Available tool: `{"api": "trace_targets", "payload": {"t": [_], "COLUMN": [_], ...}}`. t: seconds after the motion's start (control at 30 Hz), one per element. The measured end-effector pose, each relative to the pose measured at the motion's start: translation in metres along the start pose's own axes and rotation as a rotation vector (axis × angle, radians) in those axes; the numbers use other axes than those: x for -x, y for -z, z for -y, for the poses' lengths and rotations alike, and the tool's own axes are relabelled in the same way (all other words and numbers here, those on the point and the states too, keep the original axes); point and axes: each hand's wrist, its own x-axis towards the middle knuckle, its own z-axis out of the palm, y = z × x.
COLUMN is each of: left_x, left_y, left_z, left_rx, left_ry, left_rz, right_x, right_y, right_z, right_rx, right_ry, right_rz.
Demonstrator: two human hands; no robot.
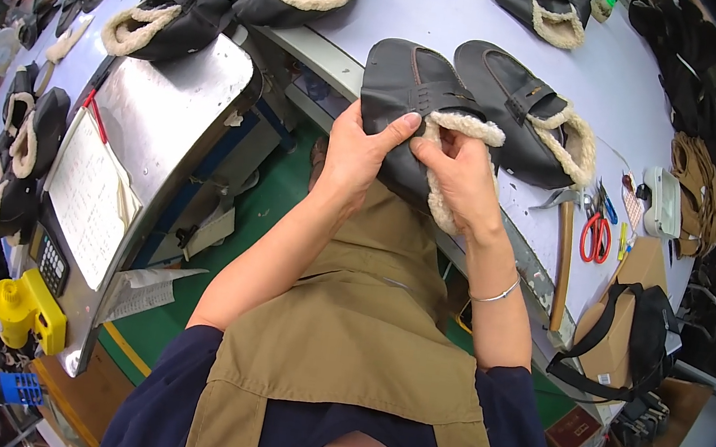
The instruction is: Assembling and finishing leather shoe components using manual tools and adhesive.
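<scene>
Between my hands is a black loafer (399,80) with a cream fleece lining, held up over the table's near edge with its toe pointing away. My left hand (356,153) grips its left side, the thumb lying on the upper beside the strap. My right hand (463,179) is closed on the fleece collar at the opening, with the thumb pressing the lining and some fingers hidden inside or behind it. A matching black loafer (504,107) lies on the table just right of the held one.
A hammer (562,259), red-handled scissors (596,237) and a white plastic box (661,202) lie to the right, near a black bag (650,343). More loafers (173,14) line the table at far left. A notebook (90,197) and yellow device (21,310) sit left.
</scene>
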Motion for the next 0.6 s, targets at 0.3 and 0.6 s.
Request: {"api": "trace_targets", "payload": {"t": [0.3,0.6], "left_x": [-0.015,-0.025], "left_y": [0.013,0.028], "left_z": [0.005,-0.019], "left_rx": [0.094,0.312], "left_ry": [0.15,0.317], "left_rz": [0.036,0.218], "right_x": [0.001,0.022], "right_y": [0.003,0.032], "right_z": [0.003,0.024], "right_rx": [-0.074,-0.151], "right_ry": [-0.017,-0.136], "right_rz": [0.143,0.191]}}
